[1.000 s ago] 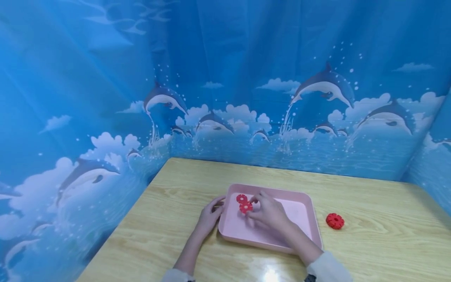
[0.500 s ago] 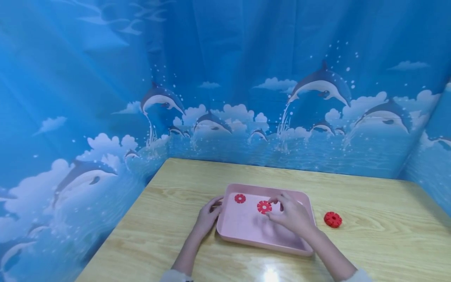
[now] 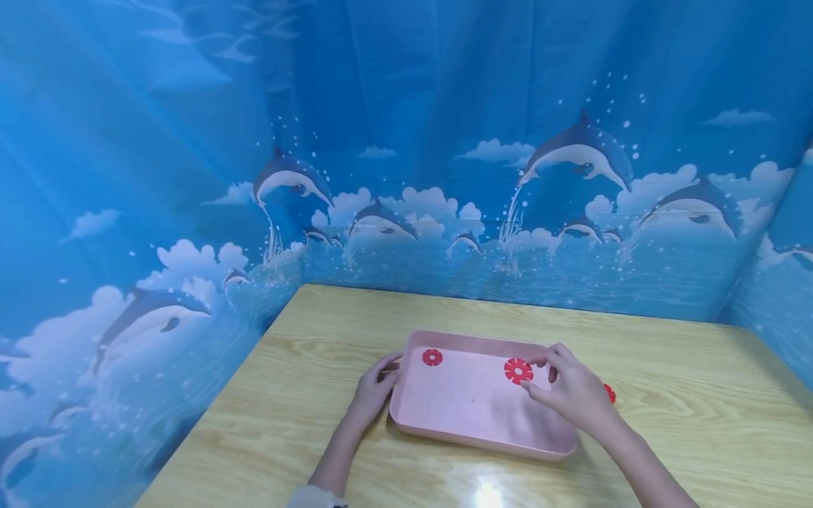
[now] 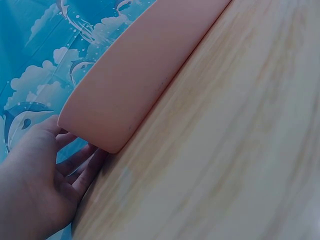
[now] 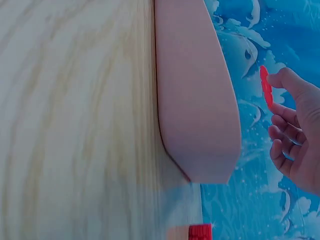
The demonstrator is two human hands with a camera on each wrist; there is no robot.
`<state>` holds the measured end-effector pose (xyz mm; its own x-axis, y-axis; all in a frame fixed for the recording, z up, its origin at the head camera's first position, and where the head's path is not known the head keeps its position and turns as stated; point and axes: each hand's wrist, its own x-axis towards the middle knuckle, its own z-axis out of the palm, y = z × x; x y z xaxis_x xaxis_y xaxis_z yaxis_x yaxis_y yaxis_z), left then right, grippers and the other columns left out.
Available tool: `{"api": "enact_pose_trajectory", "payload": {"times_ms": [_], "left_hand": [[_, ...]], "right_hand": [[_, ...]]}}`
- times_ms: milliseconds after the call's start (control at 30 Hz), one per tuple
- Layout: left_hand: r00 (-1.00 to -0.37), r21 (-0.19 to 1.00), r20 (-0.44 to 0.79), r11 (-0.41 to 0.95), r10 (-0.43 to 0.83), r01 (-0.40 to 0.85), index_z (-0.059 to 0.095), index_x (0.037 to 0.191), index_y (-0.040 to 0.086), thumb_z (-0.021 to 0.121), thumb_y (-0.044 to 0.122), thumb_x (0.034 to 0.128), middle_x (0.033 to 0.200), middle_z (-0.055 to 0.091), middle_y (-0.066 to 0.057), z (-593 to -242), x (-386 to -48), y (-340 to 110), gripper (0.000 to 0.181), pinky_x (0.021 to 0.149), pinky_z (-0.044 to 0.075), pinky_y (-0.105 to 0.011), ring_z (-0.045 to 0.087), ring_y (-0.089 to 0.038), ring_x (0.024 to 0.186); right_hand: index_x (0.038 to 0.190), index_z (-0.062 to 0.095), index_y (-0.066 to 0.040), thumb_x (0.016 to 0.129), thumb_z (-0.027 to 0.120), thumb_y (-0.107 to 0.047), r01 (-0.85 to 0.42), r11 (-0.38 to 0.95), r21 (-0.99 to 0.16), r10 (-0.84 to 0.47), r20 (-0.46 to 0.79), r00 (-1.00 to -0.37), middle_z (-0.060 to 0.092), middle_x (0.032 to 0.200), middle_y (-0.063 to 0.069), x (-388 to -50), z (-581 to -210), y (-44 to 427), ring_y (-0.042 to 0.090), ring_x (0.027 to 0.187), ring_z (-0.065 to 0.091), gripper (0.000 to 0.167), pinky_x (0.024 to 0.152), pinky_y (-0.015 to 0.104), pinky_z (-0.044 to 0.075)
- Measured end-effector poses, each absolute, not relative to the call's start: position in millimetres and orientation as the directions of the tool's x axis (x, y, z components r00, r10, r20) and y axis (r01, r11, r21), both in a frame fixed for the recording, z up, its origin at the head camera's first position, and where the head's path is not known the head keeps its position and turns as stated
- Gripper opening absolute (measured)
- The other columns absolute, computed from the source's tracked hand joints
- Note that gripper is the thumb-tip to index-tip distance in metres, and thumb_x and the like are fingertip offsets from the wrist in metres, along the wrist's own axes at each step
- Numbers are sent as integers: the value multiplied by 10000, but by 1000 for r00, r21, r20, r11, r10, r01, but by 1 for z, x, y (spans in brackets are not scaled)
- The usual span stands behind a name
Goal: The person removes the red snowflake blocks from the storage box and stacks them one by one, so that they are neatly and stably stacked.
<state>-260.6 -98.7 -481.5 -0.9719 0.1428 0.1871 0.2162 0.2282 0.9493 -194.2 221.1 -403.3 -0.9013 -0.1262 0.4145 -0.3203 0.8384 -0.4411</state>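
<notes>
A red notched interlocking disc [image 3: 510,369] is pinched by my right hand [image 3: 574,395], between thumb and forefinger. It is held above the right part of the pink tray [image 3: 444,406]; in the right wrist view the disc [image 5: 266,89] appears edge-on, clear of the tray wall. Another red notched disc [image 3: 427,358] lies flat in the tray's far left corner. My left hand [image 3: 373,391] rests against the tray's left side. In the left wrist view the left hand [image 4: 40,185] touches the tray's outer corner with extended fingers.
Partly hidden behind my right hand, a small red stack of discs [image 3: 610,394] stands on the wooden table [image 3: 686,409] right of the tray. A blue dolphin-print curtain [image 3: 406,268] hangs along the table's far side.
My right hand has carried the pinched disc rightward across the tray, away from the disc in the far left corner. The left hand stays at the tray's left side.
</notes>
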Motion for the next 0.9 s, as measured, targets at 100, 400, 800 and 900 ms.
{"api": "enact_pose_trajectory", "payload": {"times_ms": [100, 400, 800, 900], "left_hand": [[-973, 949, 185, 233, 141, 214, 548, 1238, 7, 556, 139, 902, 1096, 584, -196, -482, -262, -99, 361, 875, 465, -422, 550, -327, 1003], [-975, 953, 171, 227, 141, 200, 534, 1236, -29, 547, 90, 908, 1092, 578, -222, -473, -257, -98, 349, 874, 464, -441, 544, -353, 1006], [-976, 947, 168, 253, 142, 199, 512, 1232, -72, 515, 51, 908, 1083, 567, -256, -447, -239, -94, 346, 877, 460, -454, 535, -385, 1007], [-977, 949, 162, 251, 137, 192, 514, 1234, -67, 517, 54, 906, 1086, 567, -253, -447, -240, -95, 350, 880, 459, -451, 534, -381, 1011]], "right_hand": [[965, 656, -70, 690, 773, -174, -311, 832, -458, -103, 425, -899, 484, 854, -15, -191, -404, 234, 131, 641, 441, 316, 424, 212, 340], [1004, 642, -40, 722, 765, -161, -243, 851, -466, -20, 432, -901, 517, 927, 52, -181, -406, 273, 155, 659, 457, 331, 410, 221, 360], [1001, 640, -28, 735, 761, -187, -195, 865, -462, 42, 454, -890, 520, 921, 34, -174, -419, 308, 84, 683, 439, 332, 456, 232, 361], [997, 642, -22, 730, 764, -183, -193, 862, -469, 49, 456, -888, 524, 920, 40, -174, -425, 315, 78, 678, 442, 335, 470, 236, 364]]}}
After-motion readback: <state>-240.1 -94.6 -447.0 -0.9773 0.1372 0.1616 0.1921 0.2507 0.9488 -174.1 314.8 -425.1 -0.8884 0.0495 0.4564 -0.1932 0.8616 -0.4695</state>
